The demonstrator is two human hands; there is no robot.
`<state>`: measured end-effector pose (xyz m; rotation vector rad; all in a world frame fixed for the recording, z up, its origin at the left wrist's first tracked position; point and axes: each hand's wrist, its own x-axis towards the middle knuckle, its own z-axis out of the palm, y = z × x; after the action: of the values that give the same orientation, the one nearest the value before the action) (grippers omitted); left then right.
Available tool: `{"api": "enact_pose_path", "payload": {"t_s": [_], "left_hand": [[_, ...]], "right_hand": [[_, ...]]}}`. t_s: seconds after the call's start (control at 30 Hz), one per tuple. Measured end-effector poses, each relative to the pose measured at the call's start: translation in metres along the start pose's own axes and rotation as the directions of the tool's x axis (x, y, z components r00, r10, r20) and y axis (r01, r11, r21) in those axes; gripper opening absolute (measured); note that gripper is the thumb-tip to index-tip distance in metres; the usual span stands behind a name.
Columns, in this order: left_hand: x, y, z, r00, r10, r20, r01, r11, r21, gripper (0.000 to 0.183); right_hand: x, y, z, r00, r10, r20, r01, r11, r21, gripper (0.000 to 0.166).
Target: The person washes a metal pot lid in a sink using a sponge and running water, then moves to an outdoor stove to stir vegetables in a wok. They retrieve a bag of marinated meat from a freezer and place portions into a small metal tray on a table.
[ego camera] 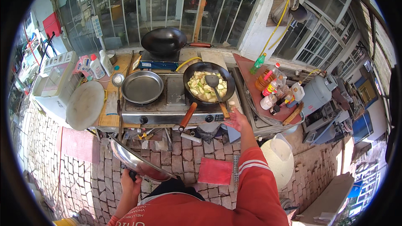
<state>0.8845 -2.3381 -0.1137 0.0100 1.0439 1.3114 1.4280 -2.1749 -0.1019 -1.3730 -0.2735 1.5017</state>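
My left hand grips the dark knob of a shiny metal pot lid, held tilted low in front of me. By the stove's front edge, my right hand has its fingers spread, close to the wooden handle of a spatula. I cannot tell whether the fingertips touch that handle. The spatula's dark blade rests in a black wok among chunks of pale green and white vegetable. The wok sits on the right burner of a two-burner gas stove, its wooden handle pointing toward me.
On the left burner sits a shallow metal pan, with a long-handled skimmer beside it. Behind stands another wok. Several bottles crowd a reddish board at right, near a gas cylinder. A round board lies left.
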Motion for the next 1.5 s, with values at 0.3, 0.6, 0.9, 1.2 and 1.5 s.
{"api": "enact_pose_path", "payload": {"t_s": [0.3, 0.6, 0.9, 1.2, 1.5], "left_hand": [[0.046, -0.063, 0.060, 0.981, 0.107, -0.160, -0.098, 0.993, 0.061, 0.007], [0.060, -0.082, 0.121, 0.949, 0.220, -0.225, -0.215, 0.975, 0.050, 0.006], [0.045, -0.112, 0.097, 0.823, 0.308, -0.478, -0.409, 0.904, -0.122, 0.014], [0.041, -0.114, 0.092, 0.725, 0.398, -0.562, -0.502, 0.864, -0.035, 0.017], [0.080, -0.111, 0.082, 0.773, 0.387, -0.503, -0.463, 0.886, -0.030, 0.013]], "right_hand": [[0.022, -0.054, -0.008, 0.993, -0.087, 0.081, 0.119, 0.710, -0.694, 0.027], [0.011, -0.143, -0.036, 0.765, -0.526, 0.372, 0.182, -0.376, -0.908, 0.028], [0.092, -0.144, -0.039, 0.957, 0.219, 0.188, -0.076, 0.818, -0.570, 0.015], [0.065, -0.126, -0.025, 0.767, -0.341, 0.544, 0.468, -0.283, -0.837, 0.050], [0.030, -0.174, -0.041, 0.742, -0.398, 0.540, 0.271, -0.558, -0.784, 0.050]]}}
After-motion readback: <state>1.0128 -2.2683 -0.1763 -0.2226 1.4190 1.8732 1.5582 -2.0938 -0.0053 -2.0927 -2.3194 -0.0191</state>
